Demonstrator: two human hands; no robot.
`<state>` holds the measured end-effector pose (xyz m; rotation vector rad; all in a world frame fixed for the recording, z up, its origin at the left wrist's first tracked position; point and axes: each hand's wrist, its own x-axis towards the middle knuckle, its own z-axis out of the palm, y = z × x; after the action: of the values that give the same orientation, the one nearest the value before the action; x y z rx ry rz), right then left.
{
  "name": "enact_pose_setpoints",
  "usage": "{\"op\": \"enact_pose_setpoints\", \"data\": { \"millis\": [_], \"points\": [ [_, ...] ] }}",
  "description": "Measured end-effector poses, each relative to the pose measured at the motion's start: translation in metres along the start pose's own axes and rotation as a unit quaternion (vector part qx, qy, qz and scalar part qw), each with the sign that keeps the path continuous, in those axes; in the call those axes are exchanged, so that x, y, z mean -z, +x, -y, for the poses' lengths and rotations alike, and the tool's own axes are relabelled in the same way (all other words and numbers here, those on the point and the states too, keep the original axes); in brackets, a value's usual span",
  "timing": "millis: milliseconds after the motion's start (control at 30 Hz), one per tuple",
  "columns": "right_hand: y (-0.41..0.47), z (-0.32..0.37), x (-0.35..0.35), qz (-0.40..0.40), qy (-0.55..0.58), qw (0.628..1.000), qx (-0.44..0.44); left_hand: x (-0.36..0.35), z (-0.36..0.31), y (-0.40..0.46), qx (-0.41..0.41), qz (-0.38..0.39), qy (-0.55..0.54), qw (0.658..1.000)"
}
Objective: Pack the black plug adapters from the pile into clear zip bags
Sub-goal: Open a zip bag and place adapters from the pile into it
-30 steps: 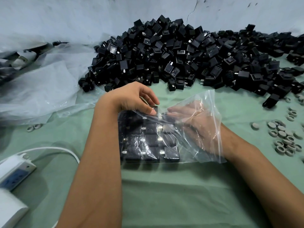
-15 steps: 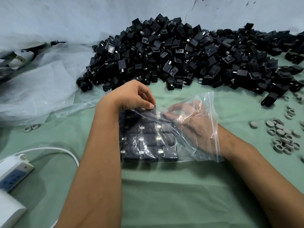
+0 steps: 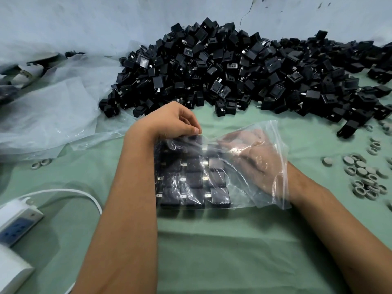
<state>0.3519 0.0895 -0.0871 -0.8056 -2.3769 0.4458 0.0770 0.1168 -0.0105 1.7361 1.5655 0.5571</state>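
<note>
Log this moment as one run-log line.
left hand: pinches zip bag at top edge | right hand: inside bag, touching packed adapters | pile: large, beyond bag | bag: unsealed

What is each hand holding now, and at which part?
The left hand pinches the clear zip bag at its far edge. The right hand is inside the bag; whether it holds an adapter cannot be told.

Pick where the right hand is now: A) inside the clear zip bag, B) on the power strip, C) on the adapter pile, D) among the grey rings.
A: the right hand shows through the plastic of the clear zip bag, beside the rows of adapters packed inside.
</note>
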Motion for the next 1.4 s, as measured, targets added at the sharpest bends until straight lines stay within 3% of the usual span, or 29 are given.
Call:
{"op": "enact_pose_setpoints", "data": {
  "millis": [200, 300, 567, 667, 800, 1167, 1400],
  "points": [
    [0.006, 0.015, 0.002, -0.013, 0.049, 0.999, -0.009, -0.006, -0.005, 0.002, 0.005, -0.011, 0.008, 1.0],
    [0.005, 0.018, 0.005, -0.071, 0.058, 0.994, -0.053, -0.01, -0.008, 0.004, 0.011, -0.027, 0.017, 0.999],
    [0.0, 0.003, 0.009, -0.07, -0.009, 0.996, -0.052, -0.016, -0.005, 0.007, 0.024, -0.062, 0.029, 0.997],
    [-0.001, 0.002, 0.003, -0.027, -0.048, 0.997, -0.058, -0.014, -0.004, 0.006, 0.027, -0.05, 0.033, 0.998],
    [-0.002, 0.008, 0.001, -0.063, -0.013, 0.997, -0.046, -0.006, -0.004, 0.003, 0.018, -0.026, 0.03, 0.999],
    [-0.003, 0.007, 0.011, -0.032, -0.014, 0.999, -0.036, -0.005, -0.004, 0.001, 0.003, 0.007, 0.002, 1.0],
    [0.0, 0.012, 0.009, -0.023, -0.005, 1.0, -0.004, -0.009, -0.013, -0.001, -0.024, 0.071, 0.003, 0.997]
  ]
}}
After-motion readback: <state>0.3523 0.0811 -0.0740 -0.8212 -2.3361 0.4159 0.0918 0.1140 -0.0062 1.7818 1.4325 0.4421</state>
